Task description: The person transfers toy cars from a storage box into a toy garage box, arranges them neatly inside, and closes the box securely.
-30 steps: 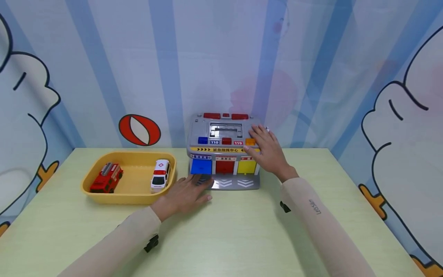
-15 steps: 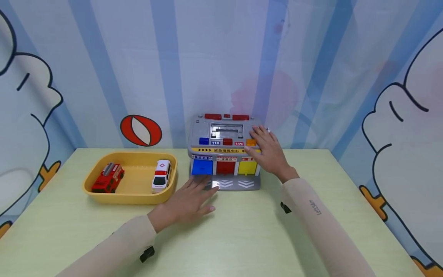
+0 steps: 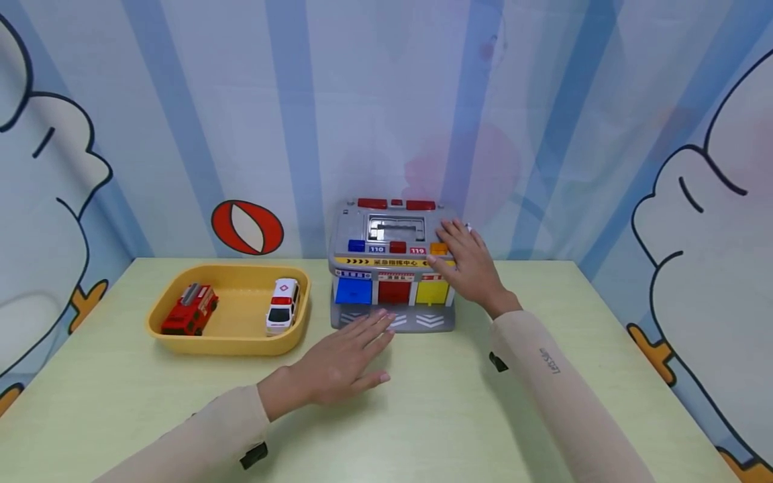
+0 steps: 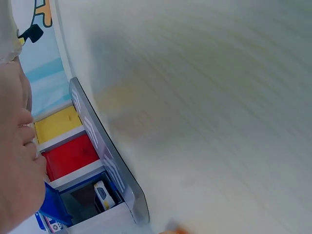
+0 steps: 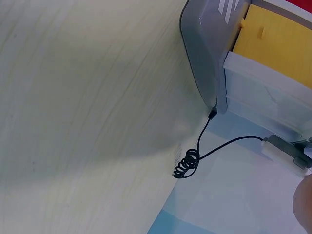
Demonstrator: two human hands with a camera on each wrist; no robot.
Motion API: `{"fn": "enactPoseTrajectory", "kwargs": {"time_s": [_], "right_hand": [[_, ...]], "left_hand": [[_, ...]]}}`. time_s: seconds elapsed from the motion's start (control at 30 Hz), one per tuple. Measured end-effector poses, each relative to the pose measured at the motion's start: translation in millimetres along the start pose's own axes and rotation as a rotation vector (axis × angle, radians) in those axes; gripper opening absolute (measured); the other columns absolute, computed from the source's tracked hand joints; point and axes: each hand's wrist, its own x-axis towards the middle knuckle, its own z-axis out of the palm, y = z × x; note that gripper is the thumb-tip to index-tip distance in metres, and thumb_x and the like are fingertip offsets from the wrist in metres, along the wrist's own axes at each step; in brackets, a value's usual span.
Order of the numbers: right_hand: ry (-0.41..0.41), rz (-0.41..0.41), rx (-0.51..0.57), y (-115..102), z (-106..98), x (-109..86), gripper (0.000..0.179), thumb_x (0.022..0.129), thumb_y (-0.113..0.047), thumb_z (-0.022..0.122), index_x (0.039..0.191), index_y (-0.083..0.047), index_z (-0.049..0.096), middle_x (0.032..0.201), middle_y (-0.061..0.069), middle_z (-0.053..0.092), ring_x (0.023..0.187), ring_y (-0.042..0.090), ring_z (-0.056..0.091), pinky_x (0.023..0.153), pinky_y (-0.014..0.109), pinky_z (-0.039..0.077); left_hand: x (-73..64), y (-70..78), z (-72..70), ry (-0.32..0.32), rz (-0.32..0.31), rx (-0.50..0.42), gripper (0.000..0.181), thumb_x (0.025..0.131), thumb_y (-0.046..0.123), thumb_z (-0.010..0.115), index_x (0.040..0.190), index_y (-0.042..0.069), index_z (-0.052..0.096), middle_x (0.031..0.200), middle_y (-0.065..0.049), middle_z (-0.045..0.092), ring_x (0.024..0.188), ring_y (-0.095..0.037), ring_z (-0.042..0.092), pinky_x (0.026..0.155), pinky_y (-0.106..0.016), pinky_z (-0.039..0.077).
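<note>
Pale table [image 3: 435,409], toy station [image 3: 394,262], long axis crosswise, doors [image 3: 394,292] facing camera, outstretched hands [image 3: 335,365] apart

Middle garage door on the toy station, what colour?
The middle door is red, clearest in the left wrist view.

Head view: bright, diffuse light; soft shadows on the counter [image 3: 447,436] under the left hand [image 3: 335,367] and beside the right sleeve [image 3: 552,376]. Left wrist view: hazy, orange patch [image 4: 182,231] blurred at bottom edge. Right wrist view: dimmer, broad shadow across counter.
</note>
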Motion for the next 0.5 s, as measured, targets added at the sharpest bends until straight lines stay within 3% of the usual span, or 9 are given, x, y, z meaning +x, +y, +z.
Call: {"fn": "enactPoseTrajectory", "kwargs": {"time_s": [0.3,0.5], "right_hand": [[0.0,-0.002,0.001,2,2,2.8,0.072,0.099,-0.054,0.046,0.156,-0.012,0.034,0.167,0.004,0.025,0.157,0.025,0.011,0.127,0.051,0.005],[-0.004,0.004,0.011,2,1,0.6,0.072,0.099,-0.052,0.047,0.156,-0.012,0.034,0.167,0.004,0.025,0.157,0.025,0.011,0.127,0.051,0.004]], "left_hand": [[-7.3,-1.6,-1.6,0.141,0.037,0.088,0.073,0.102,0.052,0.046,0.159,0.012,0.024,0.169,-0.004,0.014,0.157,-0.024,0.01,0.125,-0.044,0.021],[-12.5,-6.4,-1.5,0.209,-0.034,0.15,0.078,0.099,0.055,0.048,0.159,0.011,0.023,0.17,-0.005,0.013,0.158,-0.024,0.006,0.126,-0.043,0.018]]}}
